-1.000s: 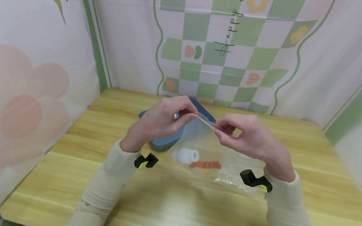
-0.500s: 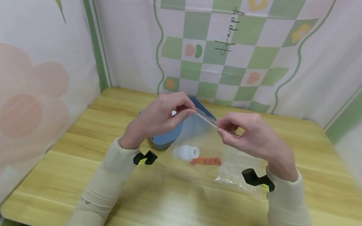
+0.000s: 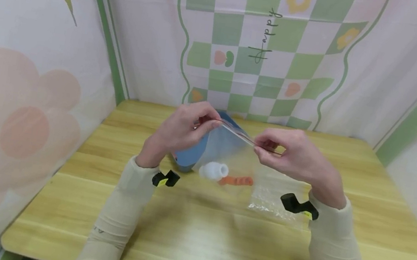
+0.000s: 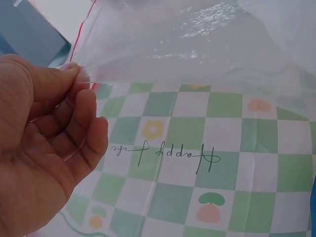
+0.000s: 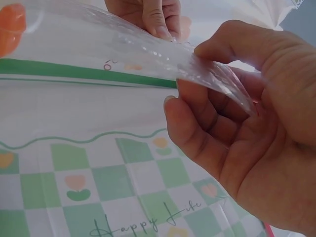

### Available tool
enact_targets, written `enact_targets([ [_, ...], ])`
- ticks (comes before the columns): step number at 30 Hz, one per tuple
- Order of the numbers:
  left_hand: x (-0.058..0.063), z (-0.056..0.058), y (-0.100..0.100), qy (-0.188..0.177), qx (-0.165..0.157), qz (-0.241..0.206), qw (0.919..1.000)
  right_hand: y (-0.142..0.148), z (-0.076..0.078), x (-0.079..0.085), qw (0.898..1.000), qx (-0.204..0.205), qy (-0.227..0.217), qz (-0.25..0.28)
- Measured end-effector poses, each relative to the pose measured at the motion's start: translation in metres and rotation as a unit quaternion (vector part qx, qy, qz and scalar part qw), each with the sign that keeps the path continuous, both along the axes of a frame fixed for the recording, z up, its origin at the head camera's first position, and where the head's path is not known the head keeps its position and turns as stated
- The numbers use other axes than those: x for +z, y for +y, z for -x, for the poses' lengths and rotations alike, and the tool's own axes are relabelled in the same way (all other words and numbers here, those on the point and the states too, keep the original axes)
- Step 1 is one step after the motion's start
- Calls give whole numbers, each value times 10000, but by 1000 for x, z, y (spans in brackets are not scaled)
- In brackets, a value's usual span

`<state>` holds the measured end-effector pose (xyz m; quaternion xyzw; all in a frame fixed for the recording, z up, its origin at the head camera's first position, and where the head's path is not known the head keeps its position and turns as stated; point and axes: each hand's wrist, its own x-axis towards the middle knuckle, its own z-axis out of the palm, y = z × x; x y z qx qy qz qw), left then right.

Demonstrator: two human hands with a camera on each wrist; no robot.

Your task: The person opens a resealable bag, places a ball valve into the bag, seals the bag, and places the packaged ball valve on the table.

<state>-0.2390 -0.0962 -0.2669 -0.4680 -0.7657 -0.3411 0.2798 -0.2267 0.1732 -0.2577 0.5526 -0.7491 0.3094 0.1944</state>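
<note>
Both hands hold a clear zip bag point(image 3: 234, 157) up by its top edge, over the middle of the table. My left hand point(image 3: 186, 128) pinches one end of the zip strip between thumb and forefinger. Toward the other end, the thumb and fingers of my right hand point(image 3: 290, 154) pinch the same edge. A red line point(image 4: 81, 29) runs along the strip in the left wrist view. Low in the bag hang a white, bottle-like piece point(image 3: 213, 171) with a round opening and an orange strip point(image 3: 239, 181) with marks or holes along it.
Behind the left hand and the bag stands a blue box point(image 3: 190, 152), partly hidden. Another sheet of crinkled clear plastic point(image 3: 274, 204) lies on the wooden table point(image 3: 190, 245) at right. Printed cloth point(image 3: 257, 78) closes off the back and sides.
Both hands have risen slightly and moved a little apart, drawing the zip strip longer between them. The bag, with the white and orange pieces, has come up a little.
</note>
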Motion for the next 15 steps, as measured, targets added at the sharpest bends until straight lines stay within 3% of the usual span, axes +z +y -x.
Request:
enact_targets([
  [10, 1, 1, -6, -10, 61, -101, 9999, 4, -2, 2, 9997, -217, 119, -94],
  [15, 1, 2, -9, 7, 63, -158, 9999, 5, -2, 2, 9995, -122, 283, -1],
])
